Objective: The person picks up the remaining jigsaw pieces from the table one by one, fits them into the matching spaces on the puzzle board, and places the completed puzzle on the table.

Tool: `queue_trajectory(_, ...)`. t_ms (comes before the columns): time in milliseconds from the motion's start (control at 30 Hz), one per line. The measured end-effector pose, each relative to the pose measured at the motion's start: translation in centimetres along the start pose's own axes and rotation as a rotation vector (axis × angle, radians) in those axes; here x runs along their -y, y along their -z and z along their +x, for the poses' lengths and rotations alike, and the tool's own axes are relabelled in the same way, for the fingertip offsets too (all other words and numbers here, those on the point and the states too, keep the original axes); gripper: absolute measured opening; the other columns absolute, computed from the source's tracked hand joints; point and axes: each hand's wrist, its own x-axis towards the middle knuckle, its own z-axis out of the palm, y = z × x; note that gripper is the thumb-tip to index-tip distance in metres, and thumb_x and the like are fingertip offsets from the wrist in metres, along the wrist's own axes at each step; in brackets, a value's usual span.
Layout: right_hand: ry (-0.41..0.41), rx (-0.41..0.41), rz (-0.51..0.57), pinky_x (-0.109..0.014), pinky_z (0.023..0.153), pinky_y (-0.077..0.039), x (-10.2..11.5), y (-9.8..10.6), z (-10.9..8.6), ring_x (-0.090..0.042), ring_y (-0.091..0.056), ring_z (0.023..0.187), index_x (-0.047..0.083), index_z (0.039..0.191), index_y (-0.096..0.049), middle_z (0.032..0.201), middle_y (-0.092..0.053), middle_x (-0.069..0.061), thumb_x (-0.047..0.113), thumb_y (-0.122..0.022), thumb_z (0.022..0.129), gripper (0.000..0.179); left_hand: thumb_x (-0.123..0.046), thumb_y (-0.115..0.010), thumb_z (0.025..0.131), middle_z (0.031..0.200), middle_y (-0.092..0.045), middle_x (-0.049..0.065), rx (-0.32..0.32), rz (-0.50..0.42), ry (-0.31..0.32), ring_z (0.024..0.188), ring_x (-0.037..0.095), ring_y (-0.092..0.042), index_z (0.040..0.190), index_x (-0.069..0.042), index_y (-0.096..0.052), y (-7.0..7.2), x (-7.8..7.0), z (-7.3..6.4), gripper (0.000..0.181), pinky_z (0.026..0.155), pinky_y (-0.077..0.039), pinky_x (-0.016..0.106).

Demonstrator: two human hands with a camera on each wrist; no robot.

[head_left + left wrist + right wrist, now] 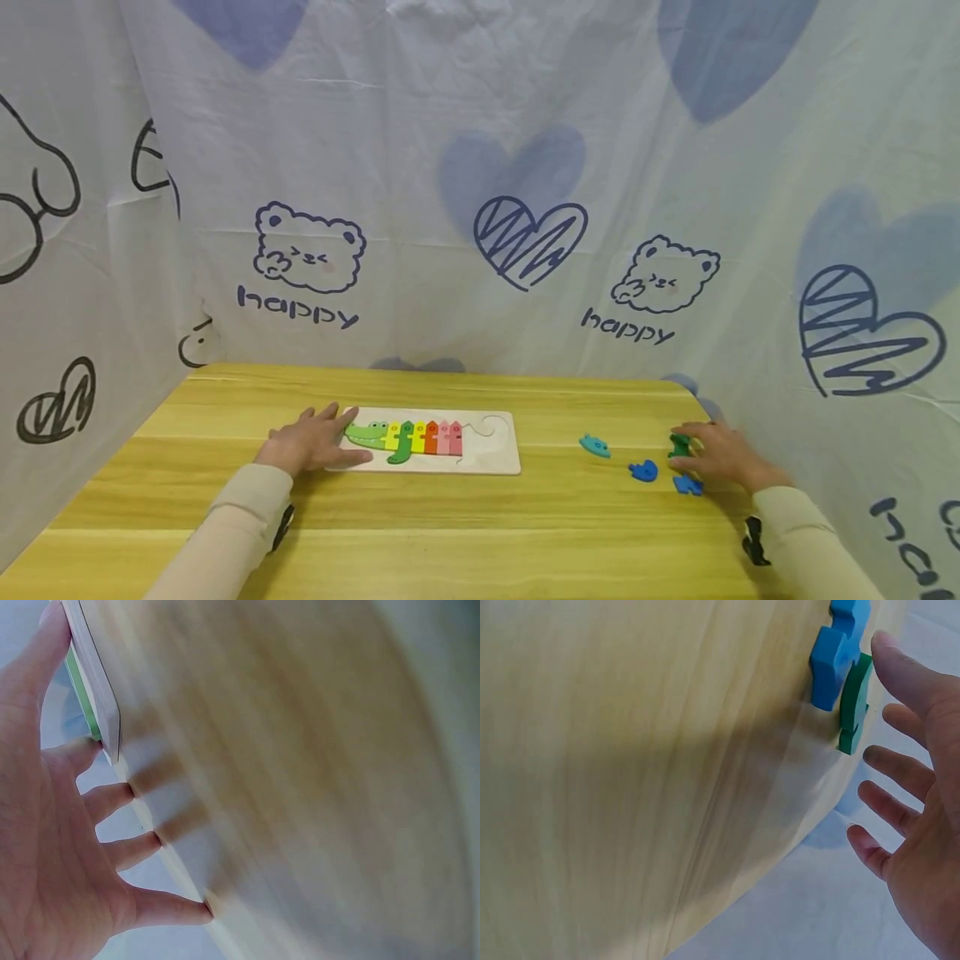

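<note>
A pale wooden puzzle board (491,437) lies on the table, with a crocodile puzzle (420,437) partly filled by a green head and several coloured pieces. My left hand (311,442) rests spread at the board's left end; in the left wrist view its thumb and index finger touch the board's edge (101,690) and the other fingertips meet the table. At the right, my right hand (720,454) hovers around a dark green puzzle piece (855,705), fingers loosely bent and apart. A blue piece (687,485) lies just in front of that green one.
Left of the right hand lie another blue puzzle piece (643,471) and a light blue piece (595,446). The wooden table (465,533) ends at a white printed cloth (420,167) hanging behind and at both sides.
</note>
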Motion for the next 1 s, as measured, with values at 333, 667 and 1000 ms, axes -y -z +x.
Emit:
queue_trajectory(333, -0.002, -0.021, -0.013, -0.074, 0.082, -0.050, -0.2, -0.6, 0.4, -0.053, -0.062, 0.107, 0.002, 0.119, -0.074, 0.124, -0.070, -0.027, 0.032, -0.085, 0.084, 0.048, -0.083, -0.057, 0.083, 0.168, -0.027, 0.027, -0.001, 0.000, 0.000, 0.147, 0.065, -0.025, 0.163, -0.019, -0.033, 0.0, -0.1, 0.0, 0.105, 0.095, -0.024, 0.095)
queue_trajectory(667, -0.031, 0.041, 0.047, -0.078, 0.088, -0.047, -0.2, -0.8, 0.3, -0.055, -0.059, 0.114, -0.002, 0.129, -0.067, 0.130, -0.067, -0.028, 0.034, -0.081, 0.088, 0.056, -0.084, -0.057, 0.083, 0.168, -0.026, 0.026, 0.001, -0.004, -0.002, 0.148, 0.064, -0.024, 0.163, -0.020, -0.032, -0.1, -0.1, 0.0, 0.105, 0.096, -0.024, 0.095)
queue_trajectory(1000, 0.065, -0.064, 0.013, -0.065, 0.086, -0.052, 0.9, -0.6, 1.1, -0.044, -0.062, 0.106, 0.003, 0.121, -0.072, 0.119, -0.070, -0.023, 0.036, -0.084, 0.085, 0.050, -0.084, -0.057, 0.083, 0.168, -0.027, 0.027, -0.007, -0.001, -0.006, 0.147, 0.065, -0.025, 0.163, -0.019, -0.033, 0.0, -0.2, -0.1, 0.105, 0.096, -0.025, 0.095)
